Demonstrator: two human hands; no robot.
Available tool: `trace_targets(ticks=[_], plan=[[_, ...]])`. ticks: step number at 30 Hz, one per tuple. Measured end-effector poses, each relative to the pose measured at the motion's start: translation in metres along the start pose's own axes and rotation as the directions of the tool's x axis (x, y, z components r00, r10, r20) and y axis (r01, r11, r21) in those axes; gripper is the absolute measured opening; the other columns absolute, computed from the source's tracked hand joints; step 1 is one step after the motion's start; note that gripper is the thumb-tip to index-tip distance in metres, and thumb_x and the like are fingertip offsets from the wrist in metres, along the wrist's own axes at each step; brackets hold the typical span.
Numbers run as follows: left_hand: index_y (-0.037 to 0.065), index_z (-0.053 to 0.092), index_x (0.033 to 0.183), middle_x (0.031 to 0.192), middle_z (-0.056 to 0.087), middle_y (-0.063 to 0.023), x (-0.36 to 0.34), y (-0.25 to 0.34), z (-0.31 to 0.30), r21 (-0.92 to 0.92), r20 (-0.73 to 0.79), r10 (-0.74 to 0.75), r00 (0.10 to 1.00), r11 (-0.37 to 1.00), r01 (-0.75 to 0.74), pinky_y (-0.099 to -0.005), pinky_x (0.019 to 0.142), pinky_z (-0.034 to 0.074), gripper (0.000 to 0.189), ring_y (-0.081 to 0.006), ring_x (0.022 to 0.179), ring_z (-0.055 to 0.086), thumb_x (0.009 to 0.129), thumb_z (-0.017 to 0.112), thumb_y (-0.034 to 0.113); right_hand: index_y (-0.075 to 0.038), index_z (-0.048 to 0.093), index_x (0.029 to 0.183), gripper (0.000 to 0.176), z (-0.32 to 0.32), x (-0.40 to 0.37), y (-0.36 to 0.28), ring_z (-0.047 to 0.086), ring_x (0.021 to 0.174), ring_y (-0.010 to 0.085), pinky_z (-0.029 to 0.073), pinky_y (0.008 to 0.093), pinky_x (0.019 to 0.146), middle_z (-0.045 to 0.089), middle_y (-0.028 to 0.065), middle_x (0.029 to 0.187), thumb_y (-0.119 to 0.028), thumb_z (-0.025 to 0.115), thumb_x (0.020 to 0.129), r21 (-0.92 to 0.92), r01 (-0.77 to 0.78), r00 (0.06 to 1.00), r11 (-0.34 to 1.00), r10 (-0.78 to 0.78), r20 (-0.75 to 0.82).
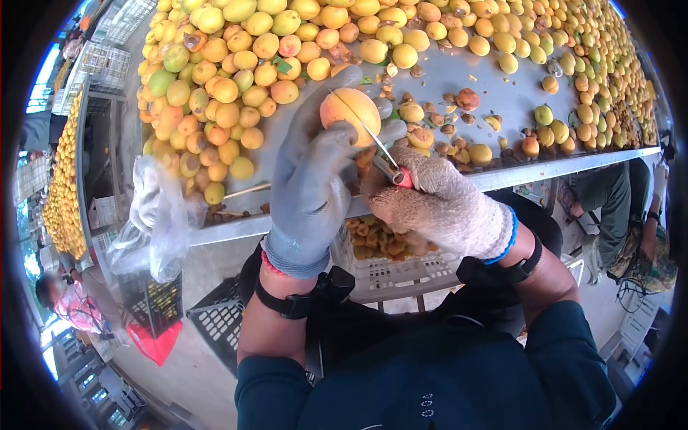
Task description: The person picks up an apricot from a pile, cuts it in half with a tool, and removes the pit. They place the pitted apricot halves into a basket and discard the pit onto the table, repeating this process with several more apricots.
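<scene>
My left hand, in a grey coated glove, is wrapped round a yellow-orange apricot with a reddish blush, held up over the front edge of the metal table. In a stained knitted glove, my right hand grips a small knife with a red handle end and a narrow bright blade. That blade reaches up to the apricot's lower right side, and a thin line runs across the fruit's face from there. Part of the handle is hidden in the right fist. Below the hands, a light plastic crate holds halved apricots.
Whole apricots are heaped on the metal table. Pits and scraps lie beyond my hands. A clear plastic bag hangs at the left edge, above a black crate. Other people sit at both sides.
</scene>
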State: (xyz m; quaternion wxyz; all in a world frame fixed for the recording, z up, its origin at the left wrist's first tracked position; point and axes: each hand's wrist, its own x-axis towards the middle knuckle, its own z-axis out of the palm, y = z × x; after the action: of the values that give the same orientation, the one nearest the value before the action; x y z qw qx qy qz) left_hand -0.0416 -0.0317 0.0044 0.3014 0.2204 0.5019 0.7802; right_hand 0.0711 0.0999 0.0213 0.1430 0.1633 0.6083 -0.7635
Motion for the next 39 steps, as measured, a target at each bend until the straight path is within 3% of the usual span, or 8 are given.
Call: trace_targets(ticks=[7,12,18,23,28,31,35,39], plan=[[-0.007,0.039,0.137,0.128,0.055,-0.0200,0.001,-0.011,-0.005,-0.444,0.045,-0.196,0.980,0.875,0.195,-0.0459,0.098,0.052,0.044,-0.0352,0.111,0.064,0.101,0.042,0.019,-0.008,0.065,0.101,0.018,-0.007,0.007,-0.007,0.055,0.062,0.0088,0.045,0.0234,0.054,0.057,-0.0006,0.073,-0.025,0.067,0.094,0.051,-0.053,0.996,0.997,0.050,0.068],[-0.005,0.038,0.142,0.125,0.060,-0.0204,0.005,-0.001,-0.006,-0.069,0.086,-0.063,0.994,0.995,0.069,-0.0440,0.097,0.051,0.052,-0.0325,0.108,0.065,0.105,0.037,0.032,-0.010,0.066,0.097,0.019,-0.010,0.000,-0.014,0.051,0.058,0.0056,0.040,0.0203,0.048,0.054,-0.0029,0.068,-0.029,0.065,0.095,0.092,-0.133,0.988,0.987,0.125,0.089],[-0.005,0.041,0.140,0.122,0.062,-0.0208,0.004,-0.016,0.000,-0.285,-0.012,-0.106,0.994,0.953,0.099,-0.0437,0.097,0.051,0.055,-0.0328,0.107,0.066,0.106,0.034,0.037,-0.009,0.067,0.095,0.023,-0.003,0.011,-0.002,0.050,0.057,0.0051,0.039,0.0198,0.048,0.055,-0.0038,0.068,-0.032,0.064,0.096,0.040,-0.006,0.999,0.999,0.004,0.044],[-0.002,0.046,0.134,0.114,0.065,-0.0162,0.013,-0.013,-0.010,0.275,-0.047,-0.009,0.999,0.961,0.021,-0.0381,0.087,0.053,0.053,-0.0288,0.100,0.067,0.106,0.034,0.041,-0.010,0.066,0.109,0.026,-0.009,0.007,0.006,0.052,0.058,0.0048,0.038,0.0195,0.045,0.057,-0.0040,0.072,-0.032,0.063,0.097,0.110,-0.030,0.999,0.993,0.027,0.030],[0.001,0.051,0.127,0.103,0.067,-0.0089,0.008,-0.012,-0.009,-0.042,-0.058,-0.124,0.991,0.992,0.122,-0.0239,0.064,0.048,0.048,-0.0160,0.087,0.068,0.107,0.035,0.041,-0.011,0.065,0.117,0.029,-0.015,0.013,0.006,0.051,0.057,0.0043,0.036,0.0195,0.042,0.057,-0.0042,0.074,-0.031,0.063,0.096,0.210,-0.114,0.983,0.971,0.080,0.165],[-0.003,0.047,0.135,0.106,0.068,-0.0173,0.009,-0.019,-0.006,-0.206,-0.082,-0.210,0.974,0.960,0.190,-0.0427,0.093,0.054,0.059,-0.0289,0.103,0.066,0.106,0.033,0.046,-0.013,0.066,0.110,0.024,-0.007,0.020,0.019,0.050,0.056,0.0036,0.035,0.0197,0.042,0.056,-0.0041,0.072,-0.031,0.064,0.096,0.097,0.046,0.997,0.994,-0.052,0.058],[-0.001,0.050,0.128,0.100,0.068,-0.0106,0.006,-0.013,-0.016,0.350,-0.028,0.001,1.000,0.937,0.009,-0.0290,0.074,0.053,0.054,-0.0177,0.094,0.067,0.106,0.036,0.045,-0.013,0.067,0.102,0.024,-0.006,0.010,-0.008,0.051,0.056,0.0036,0.035,0.0204,0.041,0.055,-0.0035,0.069,-0.036,0.065,0.095,0.126,-0.180,0.981,0.976,0.170,0.089],[-0.003,0.048,0.133,0.103,0.068,-0.0162,0.006,-0.018,0.001,-0.215,-0.135,-0.237,0.962,0.955,0.205,-0.0388,0.088,0.055,0.061,-0.0257,0.101,0.066,0.106,0.032,0.049,-0.007,0.068,0.104,0.029,-0.001,0.012,-0.008,0.047,0.055,0.0034,0.033,0.0198,0.045,0.055,-0.0049,0.069,-0.033,0.068,0.092,0.145,-0.193,0.980,0.970,0.183,0.078]])
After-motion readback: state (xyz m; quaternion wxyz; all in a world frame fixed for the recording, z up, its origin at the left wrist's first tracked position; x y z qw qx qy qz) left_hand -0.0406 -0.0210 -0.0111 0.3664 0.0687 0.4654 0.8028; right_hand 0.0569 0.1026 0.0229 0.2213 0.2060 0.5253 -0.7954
